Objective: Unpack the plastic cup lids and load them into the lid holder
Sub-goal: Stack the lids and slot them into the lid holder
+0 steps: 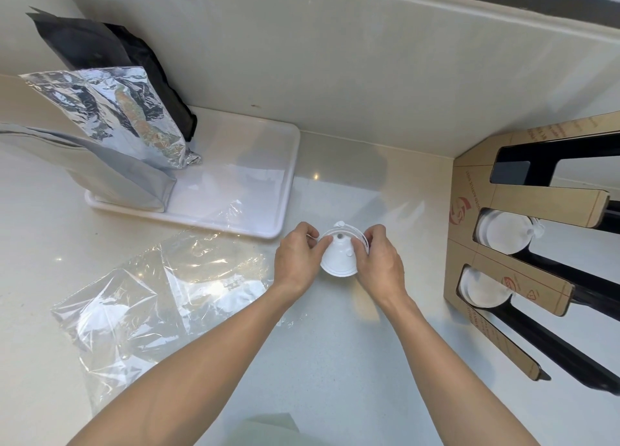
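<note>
A short stack of white plastic cup lids (pixel 339 257) is held over the pale counter between both hands. My left hand (pixel 297 259) pinches its left rim, and my right hand (pixel 380 261) grips its right side. To the right stands the lid holder (pixel 510 217), a black rack still covered in brown protective paper. Two of its slots hold white lids, one stack (pixel 503 232) above another (pixel 483 288). The empty clear plastic wrapper (pixel 161 298) lies crumpled on the counter to the left of my arms.
A white tray (pixel 285 190) sits at the back left with a grey pouch (pixel 100 173), a silver foil bag (pixel 117 110) and a black bag (pixel 110 49) standing in it. A white wall (pixel 335 59) runs along the back of the counter.
</note>
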